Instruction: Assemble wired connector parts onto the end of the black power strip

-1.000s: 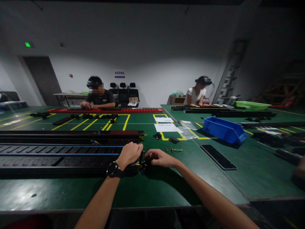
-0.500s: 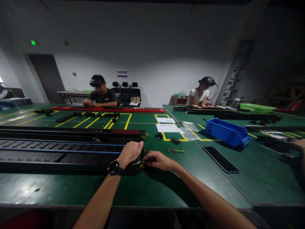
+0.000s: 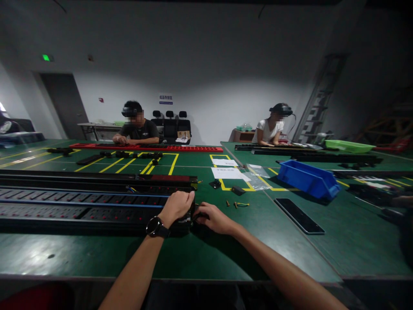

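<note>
A long black power strip with rows of sockets and small red spots lies at left, with similar strips beside it. My left hand, a watch on its wrist, is closed over the strip's right end; its fingertips are partly hidden. Just right of that end, my right hand has its fingers bent in a pinch on a small black part held against the strip's end. The exact shape of that part is hard to make out. Nearby on the green table lie a short yellow-green wire and a small black block.
A blue bin and a phone are on the right. Paper sheets and a clear plastic bag lie ahead. Across the table two people work, one by a red rack. Another person's arm shows at the far right edge.
My right hand has shifted slightly at the strip's end, and the yellow wire bits seen there before are now covered. My left hand stays in place.
</note>
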Demonstrator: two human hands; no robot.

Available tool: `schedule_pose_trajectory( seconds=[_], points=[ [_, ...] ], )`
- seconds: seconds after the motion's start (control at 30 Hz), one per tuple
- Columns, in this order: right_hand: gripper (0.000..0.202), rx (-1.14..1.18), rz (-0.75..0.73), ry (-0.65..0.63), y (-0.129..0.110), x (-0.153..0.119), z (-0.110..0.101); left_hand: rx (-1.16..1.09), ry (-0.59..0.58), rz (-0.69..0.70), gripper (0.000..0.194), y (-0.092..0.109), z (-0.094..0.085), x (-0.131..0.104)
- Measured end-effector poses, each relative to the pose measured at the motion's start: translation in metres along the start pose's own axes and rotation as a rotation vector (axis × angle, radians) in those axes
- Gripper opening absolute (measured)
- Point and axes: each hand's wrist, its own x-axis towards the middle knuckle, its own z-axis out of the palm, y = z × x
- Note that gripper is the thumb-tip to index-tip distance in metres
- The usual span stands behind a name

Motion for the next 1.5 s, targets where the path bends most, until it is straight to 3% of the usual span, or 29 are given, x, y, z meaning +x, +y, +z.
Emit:
schedule_pose_trajectory(
  seconds=[0.17, 0.33, 0.53, 0.8, 1.03, 1.13, 1.3, 1.5],
  points=[
    [0.024, 0.011, -0.002, 0.033, 0.007, -0.002, -0.016, -0.025, -0.004, -0.017, 0.075, -0.001, 0.001, 0.0],
    [0.016, -0.105, 0.091, 0.192, 0.032, -0.01, -0.034, -0.05, 0.009, -0.025, 0.076, 0.0, 0.0, -0.002],
    [0.015, -0.269, 0.255, 0.125, 0.043, -0.016, -0.031, -0.059, -0.005, -0.026, 0.073, -0.002, -0.001, 0.0],
    [0.018, -0.283, 0.211, 0.127, 0.037, -0.013, -0.026, -0.108, 0.023, -0.083, 0.075, -0.003, -0.004, 0.001],
    [0.019, -0.279, 0.213, 0.152, 0.035, -0.014, -0.025, -0.005, 0.069, -0.23, 0.071, 0.006, -0.017, -0.003],
    [0.024, -0.277, 0.209, 0.227, 0.035, -0.012, -0.024, 0.006, 0.078, -0.24, 0.07, 0.007, -0.02, -0.004],
    [0.053, -0.173, 0.228, 0.471, 0.04, -0.009, -0.028, 0.033, 0.064, -0.252, 0.067, 0.009, -0.02, -0.004],
    [0.038, -0.224, 0.344, 0.64, 0.041, -0.012, -0.051, 0.044, 0.051, -0.246, 0.068, 0.008, -0.019, -0.003]
  ],
)
